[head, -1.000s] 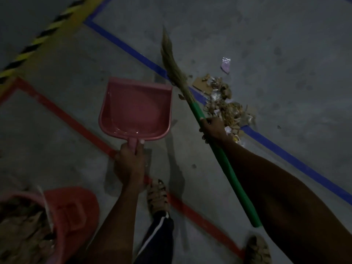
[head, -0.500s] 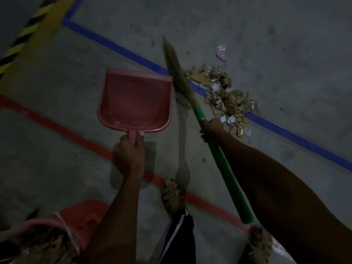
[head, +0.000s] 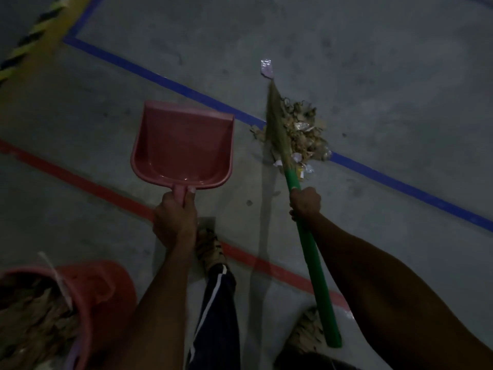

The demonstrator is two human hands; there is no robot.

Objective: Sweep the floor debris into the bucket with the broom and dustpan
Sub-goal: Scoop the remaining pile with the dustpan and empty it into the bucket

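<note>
Left hand is closed round the handle of the pink dustpan, which appears held off the floor, mouth pointing toward 12 o'clock and empty. Right hand grips the green handle of the broom just below the bristles. The bristles lie across the left edge of the debris pile, which sits on the blue floor line at about 3 o'clock from the pan. One stray wrapper lies apart at 12 o'clock from the bristle tip. The red bucket, already holding debris, stands at 7 o'clock from the pan, beside the left forearm.

Assessment: the step in hand is gathering the pile toward the pan. To do it well, the pan lip needs to be set flat on the concrete, near the pile and facing it. The bristles belong on the far side of the pile, at its 2 o'clock edge, drawn in short, low strokes toward the pan. The stray wrapper wants collecting in the same pass. Light scraps may scatter if the stroke is fast.
</note>
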